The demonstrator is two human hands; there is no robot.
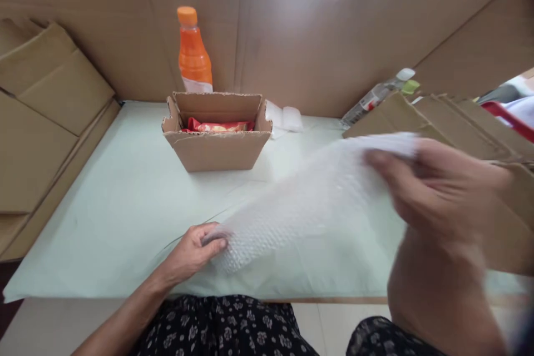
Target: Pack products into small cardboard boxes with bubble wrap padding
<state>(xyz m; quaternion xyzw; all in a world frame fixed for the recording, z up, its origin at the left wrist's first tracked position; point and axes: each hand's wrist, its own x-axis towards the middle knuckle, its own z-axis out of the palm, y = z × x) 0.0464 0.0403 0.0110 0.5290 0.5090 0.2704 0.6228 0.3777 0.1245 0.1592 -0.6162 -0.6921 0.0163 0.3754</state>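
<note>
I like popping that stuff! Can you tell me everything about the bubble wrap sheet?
The bubble wrap sheet is clear, whitish plastic covered in small bubbles. It stretches slanted above the pale green table, low at the left and raised at the right. The left hand pinches its lower corner, and the blurred right hand grips its upper end.

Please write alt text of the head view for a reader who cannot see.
Two bare hands, left hand and blurred right hand, hold a bubble wrap sheet over a pale green table. Behind stand an open cardboard box and an orange bottle.
</note>
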